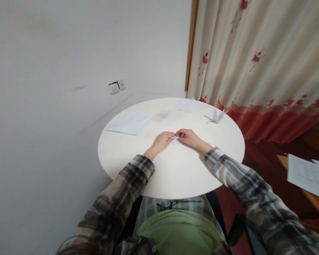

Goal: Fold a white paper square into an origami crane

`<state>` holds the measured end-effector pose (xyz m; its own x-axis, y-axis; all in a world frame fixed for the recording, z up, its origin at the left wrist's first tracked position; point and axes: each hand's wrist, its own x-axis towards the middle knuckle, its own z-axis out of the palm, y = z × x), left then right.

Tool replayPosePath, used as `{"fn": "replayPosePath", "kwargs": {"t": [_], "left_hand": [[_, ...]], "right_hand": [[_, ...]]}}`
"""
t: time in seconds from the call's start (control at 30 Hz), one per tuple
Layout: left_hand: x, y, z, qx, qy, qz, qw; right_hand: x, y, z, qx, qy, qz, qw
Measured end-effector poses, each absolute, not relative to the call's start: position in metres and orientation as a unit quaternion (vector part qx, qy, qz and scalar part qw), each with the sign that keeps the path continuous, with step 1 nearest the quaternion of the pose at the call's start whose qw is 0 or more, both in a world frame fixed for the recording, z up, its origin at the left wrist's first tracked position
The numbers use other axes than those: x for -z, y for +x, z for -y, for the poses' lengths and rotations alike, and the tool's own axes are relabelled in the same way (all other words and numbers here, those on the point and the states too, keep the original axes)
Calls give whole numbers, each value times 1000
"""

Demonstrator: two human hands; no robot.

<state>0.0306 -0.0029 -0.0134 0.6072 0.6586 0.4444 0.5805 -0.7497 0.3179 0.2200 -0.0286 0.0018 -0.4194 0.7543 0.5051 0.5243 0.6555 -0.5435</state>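
Observation:
A small piece of folded white paper (pixel 174 141) lies between my two hands near the middle of the round white table (pixel 172 173). My left hand (pixel 162 140) is closed on its left side, thumb and fingers pressed against the paper. From the right, my right hand (pixel 188 137) pinches the same paper with thumb and bent fingers. The fingertips of both hands almost meet at its upper edge. Part of the paper is hidden under the fingers, so its full shape cannot be made out.
A stack of white sheets (pixel 130 123) lies at the table's left. Toward the back are loose paper pieces (pixel 188 105), and at the right stands a folded paper crane (pixel 217 116). A wall with a socket (pixel 113 88) borders the left; a curtain (pixel 255 63) hangs behind right.

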Motion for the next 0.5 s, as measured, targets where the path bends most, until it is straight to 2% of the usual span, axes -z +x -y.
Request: {"fn": "replayPosePath", "kwargs": {"t": [0.5], "left_hand": [[8,26,2,-223,874,-431,14]], "right_hand": [[-3,220,30,-145,-393,831,366]]}}
